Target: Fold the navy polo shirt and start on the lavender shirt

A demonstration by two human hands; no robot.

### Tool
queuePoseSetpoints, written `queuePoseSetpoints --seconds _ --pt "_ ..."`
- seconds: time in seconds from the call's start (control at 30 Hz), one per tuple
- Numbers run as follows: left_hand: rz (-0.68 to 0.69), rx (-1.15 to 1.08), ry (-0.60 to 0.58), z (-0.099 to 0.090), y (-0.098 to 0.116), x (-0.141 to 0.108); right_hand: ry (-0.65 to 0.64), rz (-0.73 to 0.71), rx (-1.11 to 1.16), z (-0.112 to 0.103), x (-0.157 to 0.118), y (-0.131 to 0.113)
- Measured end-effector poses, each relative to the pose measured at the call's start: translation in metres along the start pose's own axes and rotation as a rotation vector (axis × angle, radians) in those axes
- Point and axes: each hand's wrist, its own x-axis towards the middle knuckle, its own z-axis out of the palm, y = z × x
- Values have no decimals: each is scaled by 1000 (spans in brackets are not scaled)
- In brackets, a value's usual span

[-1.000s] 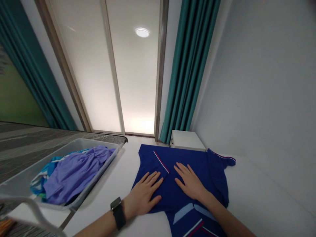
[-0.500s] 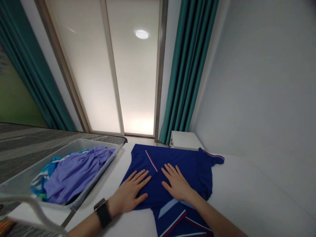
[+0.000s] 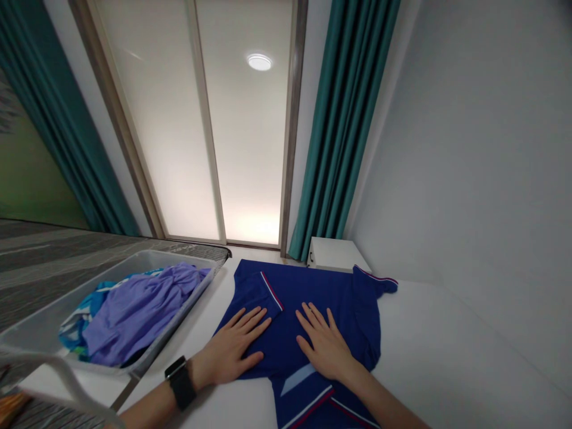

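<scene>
A dark blue shirt [image 3: 319,280] with red-and-white trim on its sleeves and collar lies spread on the white table [image 3: 415,351]. My left hand [image 3: 235,345], wearing a black watch [image 3: 180,381] at the wrist, rests flat on the shirt's left part, just below a folded-in sleeve edge. Flat on the middle of the shirt is my right hand [image 3: 324,345], fingers spread. Both hands are open and grip nothing. The right sleeve sticks out past the body of the shirt, and my right forearm covers part of the collar end.
To the left stands a translucent plastic bin [image 3: 145,256] with purple and blue clothes [image 3: 138,316] in it. A small white cabinet [image 3: 337,253] is beyond the table's far edge, by the teal curtain [image 3: 344,137]. A pale wall [image 3: 482,167] rises on the right.
The shirt has shifted slightly left in view, its right sleeve most. My right hand has slid a little to the right across the cloth; my left hand stays flat on it.
</scene>
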Motion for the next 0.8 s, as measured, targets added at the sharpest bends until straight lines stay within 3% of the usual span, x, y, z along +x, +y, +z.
queuePoseSetpoints --seconds 0.33,0.53,0.8 --pt "24 0 34 -1 -6 -8 -38 -45 37 -4 -34 9" --pt "51 23 29 -1 -3 -14 -38 -55 13 -5 -39 5" --pt "17 -51 0 -4 31 5 -10 -62 40 -6 -40 4"
